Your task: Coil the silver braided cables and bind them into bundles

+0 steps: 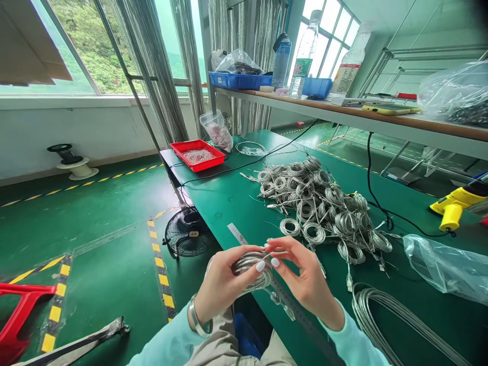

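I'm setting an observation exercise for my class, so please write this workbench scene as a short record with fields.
Left hand: gripping a coiled cable
Right hand: at the same coil's edge
Pile of coiled cables: on the green table, beyond the hands
Ruler: on the table, partly hidden by the hands
Red tray: on the table, holding thin strands
Fan: on the floor

The coil [247, 258] sits in the left fingers [247, 277], the right fingers [286, 274] at its right side, by the near edge of the bench [224, 201]. On the bench, a ruler [237, 234] runs beneath the fingers and out ahead of them. Ahead and right of the fingers lies the heap [308, 195]; farther right, a tool [455, 205], with a bag [446, 264] nearer. Right of the fingers lies a cable bundle [396, 309]. Well ahead and left is the tray [208, 165]; left, on the floor [122, 203], a fan [186, 235].
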`<action>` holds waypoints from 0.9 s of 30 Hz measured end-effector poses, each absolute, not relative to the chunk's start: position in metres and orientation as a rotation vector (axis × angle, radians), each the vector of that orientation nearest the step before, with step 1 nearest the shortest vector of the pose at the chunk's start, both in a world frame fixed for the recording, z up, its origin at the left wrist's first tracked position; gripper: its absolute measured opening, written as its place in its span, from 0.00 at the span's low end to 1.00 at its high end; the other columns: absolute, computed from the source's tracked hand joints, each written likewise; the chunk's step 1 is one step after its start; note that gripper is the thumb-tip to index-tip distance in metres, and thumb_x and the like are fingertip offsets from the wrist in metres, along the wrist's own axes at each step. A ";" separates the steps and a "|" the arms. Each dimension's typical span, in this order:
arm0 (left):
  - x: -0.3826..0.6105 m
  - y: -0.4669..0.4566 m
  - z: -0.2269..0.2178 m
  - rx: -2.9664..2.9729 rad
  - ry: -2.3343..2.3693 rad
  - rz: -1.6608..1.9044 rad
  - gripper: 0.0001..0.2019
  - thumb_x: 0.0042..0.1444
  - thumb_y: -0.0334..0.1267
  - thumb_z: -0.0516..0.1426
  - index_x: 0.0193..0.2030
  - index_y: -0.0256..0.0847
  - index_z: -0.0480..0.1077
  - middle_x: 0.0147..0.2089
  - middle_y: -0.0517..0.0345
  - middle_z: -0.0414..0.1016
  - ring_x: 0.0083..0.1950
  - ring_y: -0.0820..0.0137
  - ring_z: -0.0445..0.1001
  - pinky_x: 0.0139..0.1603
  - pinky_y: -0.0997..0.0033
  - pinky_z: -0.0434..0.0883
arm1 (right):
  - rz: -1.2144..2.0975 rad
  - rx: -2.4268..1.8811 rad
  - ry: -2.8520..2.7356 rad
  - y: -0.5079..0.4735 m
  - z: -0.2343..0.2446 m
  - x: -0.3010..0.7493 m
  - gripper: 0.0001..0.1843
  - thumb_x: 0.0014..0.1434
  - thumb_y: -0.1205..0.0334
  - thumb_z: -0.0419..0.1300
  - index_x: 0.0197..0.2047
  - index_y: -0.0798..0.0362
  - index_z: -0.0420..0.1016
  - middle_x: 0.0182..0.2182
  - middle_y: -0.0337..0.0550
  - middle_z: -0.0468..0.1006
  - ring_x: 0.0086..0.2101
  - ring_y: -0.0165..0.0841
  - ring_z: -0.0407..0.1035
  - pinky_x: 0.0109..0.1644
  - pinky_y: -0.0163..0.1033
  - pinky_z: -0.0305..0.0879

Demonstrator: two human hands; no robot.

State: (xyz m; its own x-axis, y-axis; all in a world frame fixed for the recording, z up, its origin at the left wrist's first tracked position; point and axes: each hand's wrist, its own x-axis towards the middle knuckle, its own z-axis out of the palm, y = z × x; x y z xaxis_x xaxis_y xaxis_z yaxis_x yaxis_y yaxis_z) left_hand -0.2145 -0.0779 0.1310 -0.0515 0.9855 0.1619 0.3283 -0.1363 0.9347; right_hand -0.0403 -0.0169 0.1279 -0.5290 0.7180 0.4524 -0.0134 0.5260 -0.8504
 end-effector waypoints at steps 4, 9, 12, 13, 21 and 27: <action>-0.215 -0.077 0.130 1.512 1.402 1.162 0.16 0.56 0.46 0.59 0.47 0.40 0.76 0.38 0.57 0.79 0.36 0.69 0.75 0.37 0.75 0.71 | 0.760 -0.516 -2.168 -0.005 0.138 -0.034 0.09 0.62 0.66 0.57 0.45 0.50 0.73 0.39 0.45 0.74 0.40 0.33 0.71 0.43 0.38 0.72; -0.217 -0.078 0.128 1.582 1.343 1.083 0.16 0.55 0.46 0.59 0.46 0.40 0.76 0.35 0.57 0.78 0.33 0.70 0.73 0.34 0.76 0.70 | 0.668 -0.405 -2.209 0.000 0.142 -0.036 0.07 0.62 0.69 0.56 0.40 0.50 0.75 0.35 0.42 0.74 0.35 0.30 0.72 0.38 0.35 0.71; -0.218 -0.079 0.128 1.589 1.300 1.096 0.18 0.55 0.45 0.60 0.50 0.40 0.75 0.38 0.56 0.79 0.35 0.68 0.74 0.37 0.75 0.71 | 0.623 -0.421 -2.159 -0.004 0.142 -0.040 0.09 0.61 0.70 0.53 0.39 0.51 0.74 0.34 0.43 0.74 0.35 0.31 0.72 0.38 0.36 0.72; -0.218 -0.079 0.127 1.584 1.288 1.106 0.18 0.54 0.44 0.60 0.51 0.40 0.74 0.39 0.55 0.79 0.36 0.68 0.74 0.38 0.75 0.72 | 0.608 -0.440 -2.123 -0.006 0.141 -0.042 0.09 0.61 0.71 0.53 0.38 0.51 0.73 0.34 0.43 0.75 0.35 0.32 0.72 0.37 0.36 0.72; -0.216 -0.083 0.128 1.456 1.180 1.174 0.22 0.51 0.41 0.64 0.54 0.43 0.72 0.43 0.57 0.78 0.40 0.66 0.74 0.41 0.75 0.71 | 0.677 -0.598 -1.936 -0.016 0.137 -0.053 0.07 0.61 0.70 0.54 0.36 0.52 0.72 0.32 0.42 0.77 0.32 0.30 0.73 0.35 0.33 0.72; -0.215 -0.083 0.126 1.454 1.198 1.175 0.20 0.52 0.41 0.63 0.53 0.44 0.72 0.41 0.58 0.78 0.40 0.67 0.74 0.41 0.74 0.71 | 0.736 -0.674 -1.921 -0.019 0.138 -0.054 0.06 0.62 0.67 0.55 0.35 0.51 0.72 0.30 0.41 0.77 0.30 0.30 0.73 0.32 0.33 0.71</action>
